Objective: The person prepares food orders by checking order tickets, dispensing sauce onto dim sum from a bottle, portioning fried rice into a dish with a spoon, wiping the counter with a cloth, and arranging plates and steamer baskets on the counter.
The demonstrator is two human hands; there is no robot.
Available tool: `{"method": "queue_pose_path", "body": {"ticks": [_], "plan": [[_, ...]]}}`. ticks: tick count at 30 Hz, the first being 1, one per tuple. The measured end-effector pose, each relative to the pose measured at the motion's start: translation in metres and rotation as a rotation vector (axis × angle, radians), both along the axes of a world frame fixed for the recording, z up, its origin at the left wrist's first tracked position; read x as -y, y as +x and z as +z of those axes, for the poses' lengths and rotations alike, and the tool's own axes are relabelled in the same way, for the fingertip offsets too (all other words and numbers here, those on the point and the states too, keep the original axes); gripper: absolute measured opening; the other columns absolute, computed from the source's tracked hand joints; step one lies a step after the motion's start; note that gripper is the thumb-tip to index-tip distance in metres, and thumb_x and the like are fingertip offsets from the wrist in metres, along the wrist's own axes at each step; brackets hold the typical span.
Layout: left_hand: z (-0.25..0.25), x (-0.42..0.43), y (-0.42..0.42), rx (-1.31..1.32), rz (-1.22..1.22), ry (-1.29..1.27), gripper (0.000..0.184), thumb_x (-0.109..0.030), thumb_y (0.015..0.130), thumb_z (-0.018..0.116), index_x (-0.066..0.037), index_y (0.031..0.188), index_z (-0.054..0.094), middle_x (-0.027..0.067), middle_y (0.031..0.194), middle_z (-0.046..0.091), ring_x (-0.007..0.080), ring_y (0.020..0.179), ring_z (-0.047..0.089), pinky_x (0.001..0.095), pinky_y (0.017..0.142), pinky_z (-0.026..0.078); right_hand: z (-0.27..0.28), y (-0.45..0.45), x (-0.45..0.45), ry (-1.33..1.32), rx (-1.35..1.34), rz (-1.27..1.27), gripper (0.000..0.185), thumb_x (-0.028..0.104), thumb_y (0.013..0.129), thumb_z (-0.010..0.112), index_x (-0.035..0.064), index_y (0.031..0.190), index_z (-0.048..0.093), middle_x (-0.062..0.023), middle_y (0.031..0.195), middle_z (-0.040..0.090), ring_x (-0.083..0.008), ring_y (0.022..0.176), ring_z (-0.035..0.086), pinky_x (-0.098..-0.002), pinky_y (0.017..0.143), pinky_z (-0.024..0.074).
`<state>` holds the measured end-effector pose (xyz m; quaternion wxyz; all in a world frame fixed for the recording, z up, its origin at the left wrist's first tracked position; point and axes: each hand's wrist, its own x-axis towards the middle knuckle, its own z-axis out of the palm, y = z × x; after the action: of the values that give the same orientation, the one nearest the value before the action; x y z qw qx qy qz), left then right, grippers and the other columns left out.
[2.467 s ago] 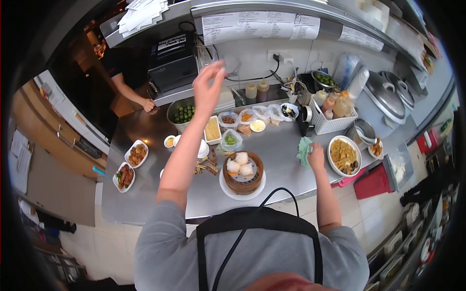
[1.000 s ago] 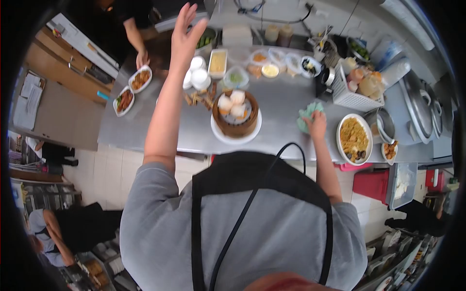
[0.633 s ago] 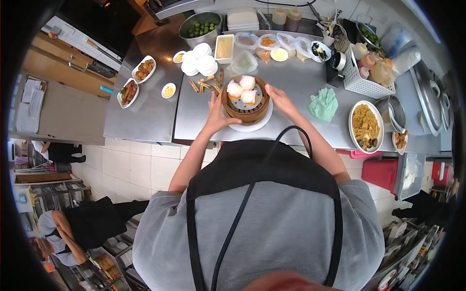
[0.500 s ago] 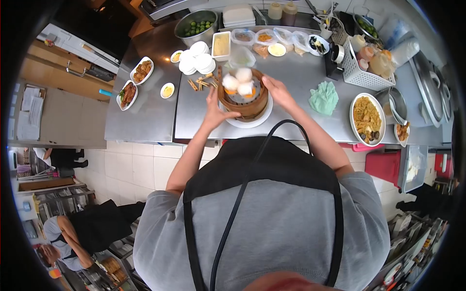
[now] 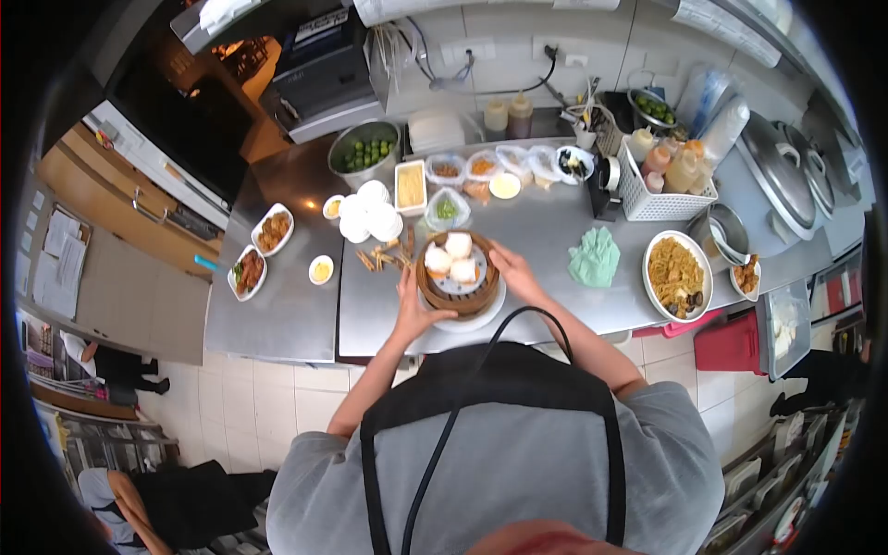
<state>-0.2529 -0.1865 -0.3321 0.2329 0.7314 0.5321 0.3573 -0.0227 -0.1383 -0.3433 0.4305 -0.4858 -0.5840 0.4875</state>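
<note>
A round bamboo steamer [image 5: 428, 293] stands on a white plate [image 5: 495, 309] at the near side of the metal counter. Inside it, several white buns [image 5: 458, 245] sit on a perforated liner with bits of orange showing beneath them. My left hand [image 5: 416, 310] wraps the steamer's left side, thumb along the front and fingers up the wall. Against the right side presses my right hand [image 5: 511, 271], its fingertips near the rim. Both hands are closed on the steamer. Wooden clips [image 5: 381, 256] lie just left of it.
Stacked white saucers [image 5: 370, 215] and a tub [image 5: 411, 188] stand behind. Fried food dishes [image 5: 274, 230] are left; a green cloth [image 5: 594, 257], a noodle plate [image 5: 678, 276] and a white bottle basket [image 5: 668, 196] are right. A co-worker [image 5: 166, 504] stands at lower left.
The head view has tilted up, so the counter sits lower and more back wall shows. The steamer looks more level, with both hands still on it. Green contents now show in the bag behind.
</note>
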Motion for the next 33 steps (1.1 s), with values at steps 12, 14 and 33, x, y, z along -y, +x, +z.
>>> {"method": "queue_pose_path", "body": {"ticks": [12,14,33], "plan": [[0.000,0.005,0.001,0.357,-0.149,-0.125,0.108,-0.020,0.051,0.081,0.000,0.131,0.013,0.0176,0.130,0.029,0.0266,0.121,0.029,0.0360,0.100,0.025,0.017,-0.011,0.008,-0.004,0.004,-0.005,0.042,0.030,0.087,0.041,0.0018,0.118,0.045,-0.0171,0.117,0.049,-0.0257,0.110,0.046,-0.0299,0.091,0.0342],[-0.009,0.006,0.000,0.413,-0.148,-0.162,0.109,-0.020,0.051,0.081,0.000,0.132,0.011,0.0178,0.130,0.028,0.0266,0.121,0.029,0.0359,0.100,0.025,0.024,-0.010,0.012,-0.007,0.002,-0.006,0.042,0.029,0.087,0.041,0.0016,0.118,0.045,-0.0171,0.116,0.050,-0.0251,0.109,0.047,-0.0295,0.090,0.0345],[0.004,-0.014,-0.054,0.223,-0.133,-0.352,0.064,-0.012,0.065,0.069,-0.003,0.122,0.041,0.0137,0.124,0.042,0.0224,0.116,0.038,0.0325,0.093,0.031,-0.003,0.121,0.067,-0.254,-0.460,-0.520,0.045,0.028,0.082,0.055,0.0036,0.119,0.043,-0.0112,0.103,0.054,-0.0185,0.091,0.054,-0.0300,0.075,0.0455]]}}
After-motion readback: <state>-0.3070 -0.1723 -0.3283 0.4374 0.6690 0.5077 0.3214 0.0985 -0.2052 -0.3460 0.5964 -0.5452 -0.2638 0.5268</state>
